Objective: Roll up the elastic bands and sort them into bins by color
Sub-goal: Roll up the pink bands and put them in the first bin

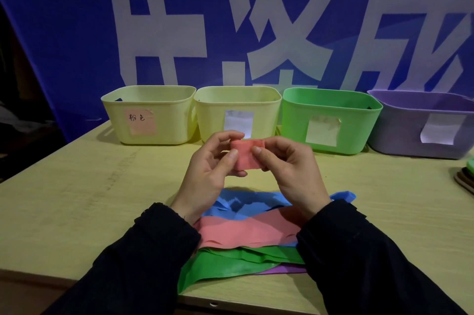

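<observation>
Hands raised together above the worktop (77,199), both clamped on 1 rolled pink band (246,156): left hand (213,165) pinching the roll's left side between thumb and curled fingers, right hand (287,168) pinching the right side the same way, thumb tips almost meeting on the roll's near face. Dark sleeves (143,258) covering both forearms to the wrists. Below the hands, flat on the worktop, a loose pile of unrolled bands: blue band (246,205) farthest, pink flat band (243,231) overlapping it, green band (230,263) nearer and trailing toward the front edge, purple band (282,269) peeking out under the green one at the right. Along the back of the worktop, 4 bins in a row, close beside each other: left yellow bin (151,119) with a pink handwritten label, second yellow bin (237,109) with a pale label just behind the held roll, green bin (331,117) with a pale yellow note, purple bin (420,124) with a white note curling at its lower edge. Bin contents not visible from this angle. Behind the bins, a blue banner (64,32) with large white characters. At the far right edge, a small stack of flat items (466,176), too cropped to identify
</observation>
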Demonstrator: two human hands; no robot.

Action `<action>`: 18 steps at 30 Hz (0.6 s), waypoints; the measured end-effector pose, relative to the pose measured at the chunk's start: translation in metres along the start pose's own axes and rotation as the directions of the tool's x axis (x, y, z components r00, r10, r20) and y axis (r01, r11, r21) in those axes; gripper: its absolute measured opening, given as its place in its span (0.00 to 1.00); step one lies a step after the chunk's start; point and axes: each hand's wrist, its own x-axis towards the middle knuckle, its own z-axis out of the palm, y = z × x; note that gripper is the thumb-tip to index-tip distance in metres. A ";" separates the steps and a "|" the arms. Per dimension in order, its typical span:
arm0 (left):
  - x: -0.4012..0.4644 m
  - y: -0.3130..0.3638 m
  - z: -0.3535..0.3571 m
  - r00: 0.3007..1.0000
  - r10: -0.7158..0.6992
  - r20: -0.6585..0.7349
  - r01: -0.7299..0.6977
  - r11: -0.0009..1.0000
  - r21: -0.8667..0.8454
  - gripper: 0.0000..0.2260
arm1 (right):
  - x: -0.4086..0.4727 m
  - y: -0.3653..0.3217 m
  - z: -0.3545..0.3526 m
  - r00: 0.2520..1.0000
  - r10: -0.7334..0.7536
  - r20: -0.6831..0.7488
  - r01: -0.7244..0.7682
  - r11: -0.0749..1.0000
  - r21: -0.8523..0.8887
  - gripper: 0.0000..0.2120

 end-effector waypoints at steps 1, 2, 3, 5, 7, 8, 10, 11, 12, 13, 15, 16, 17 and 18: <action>0.000 0.000 0.000 1.000 -0.002 -0.003 0.002 1.000 -0.007 0.10 | 0.000 0.001 0.000 1.000 0.001 0.002 -0.001 1.000 0.002 0.06; 0.001 0.001 0.001 1.000 -0.009 -0.012 0.009 1.000 -0.014 0.10 | 0.000 0.001 0.000 1.000 0.003 0.002 -0.003 1.000 0.006 0.05; 0.001 0.001 0.001 0.999 -0.017 -0.028 0.017 1.000 -0.016 0.11 | 0.000 0.001 0.000 1.000 0.004 0.000 -0.004 1.000 0.013 0.04; 0.001 0.002 0.002 0.997 -0.042 -0.061 0.041 0.999 -0.031 0.14 | 0.001 0.001 0.000 1.000 0.012 -0.015 -0.011 0.999 0.035 0.04; 0.000 0.004 0.002 0.995 -0.061 -0.080 0.057 0.997 -0.052 0.12 | 0.003 0.000 -0.001 0.999 0.024 -0.047 -0.021 0.998 0.055 0.04; 0.000 0.004 0.002 0.995 -0.061 -0.077 0.057 0.997 -0.051 0.11 | 0.003 0.001 -0.001 0.998 0.026 -0.057 -0.022 0.998 0.060 0.04; 0.000 0.003 0.001 0.997 -0.050 -0.057 0.047 0.998 -0.042 0.10 | 0.002 0.002 -0.001 0.998 0.024 -0.059 -0.021 0.998 0.059 0.04; 0.000 0.003 0.000 0.998 -0.041 -0.048 0.039 0.999 -0.035 0.11 | 0.002 0.002 -0.001 0.998 0.022 -0.054 -0.019 0.998 0.057 0.04; 0.000 0.002 0.000 0.999 -0.032 -0.044 0.030 0.999 -0.025 0.12 | 0.001 0.002 -0.001 0.999 0.018 -0.045 -0.016 0.998 0.055 0.03; 0.000 0.001 0.000 0.999 -0.024 -0.044 0.023 1.000 -0.016 0.13 | 0.001 0.002 0.000 0.999 0.014 -0.037 -0.012 0.998 0.054 0.03; 0.001 0.002 0.001 0.998 -0.020 -0.059 0.019 1.000 -0.010 0.16 | 0.001 0.001 0.001 1.000 0.010 -0.024 -0.009 0.998 0.055 0.03; 0.001 0.002 0.002 0.997 -0.021 -0.067 0.021 1.000 -0.010 0.16 | 0.002 0.001 0.000 1.000 0.011 -0.021 -0.010 0.998 0.060 0.03; 0.001 0.002 0.002 0.997 -0.020 -0.076 0.020 1.000 -0.003 0.15 | 0.002 0.001 0.000 1.000 0.012 -0.017 -0.011 0.998 0.069 0.04; 0.001 0.003 0.002 0.996 -0.016 -0.085 0.017 1.000 0.011 0.13 | 0.002 0.001 0.000 1.000 0.013 -0.005 -0.013 0.997 0.081 0.04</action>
